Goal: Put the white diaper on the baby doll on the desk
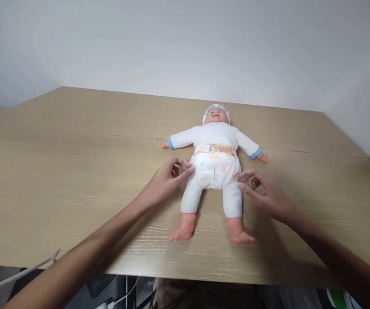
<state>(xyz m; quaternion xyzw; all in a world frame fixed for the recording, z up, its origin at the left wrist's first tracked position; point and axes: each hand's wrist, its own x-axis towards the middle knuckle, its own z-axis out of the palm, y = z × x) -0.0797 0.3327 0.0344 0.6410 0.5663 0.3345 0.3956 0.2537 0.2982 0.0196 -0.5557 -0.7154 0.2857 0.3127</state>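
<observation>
A baby doll [215, 137] in a white suit and white cap lies on its back on the wooden table [75, 171], arms spread, bare feet toward me. It wears a white diaper [215, 169] with a coloured waistband. My left hand [168, 178] touches the diaper's left side at the hip, fingers apart and slightly curled. My right hand [262, 193] reaches the diaper's right side at the other hip, fingers also apart, fingertips at its edge. Neither hand holds anything.
The light wooden table runs wide on both sides of the doll, with a grey wall behind. A white cable [20, 272] hangs below the near left edge. Dark items lie under the table's front edge.
</observation>
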